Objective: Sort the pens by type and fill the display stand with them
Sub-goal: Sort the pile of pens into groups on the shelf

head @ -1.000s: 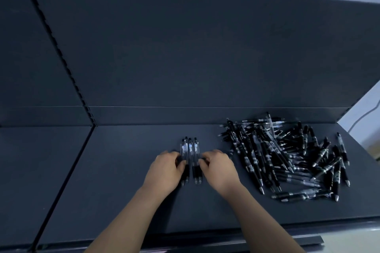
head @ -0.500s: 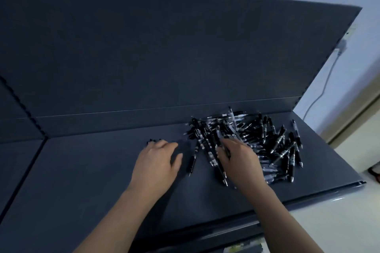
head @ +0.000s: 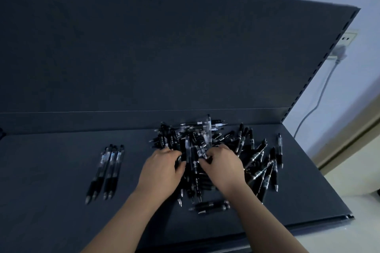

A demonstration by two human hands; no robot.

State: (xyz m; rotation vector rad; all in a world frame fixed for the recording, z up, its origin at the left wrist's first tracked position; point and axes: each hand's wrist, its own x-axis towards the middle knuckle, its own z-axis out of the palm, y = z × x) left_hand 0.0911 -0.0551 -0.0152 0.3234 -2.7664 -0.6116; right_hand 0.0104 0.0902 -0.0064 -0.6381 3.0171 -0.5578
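1. Dark matte metal shelf [head: 51,222] with an upright back panel [head: 144,57]. On it, right of centre, is a jumbled pile of pens [head: 255,156], slim black and clear plastic barrels pointing every way.
2. A short row of pens [head: 107,170] lies to the left, side by side. Their long axes run far to near, with the tips toward the person.
3. The left hand [head: 162,170] has its fingers curled in the pile, grip unclear. The right hand [head: 223,167] pinches pens there.
4. Half a second ago the left hand covered the row. Now the row lies bare.
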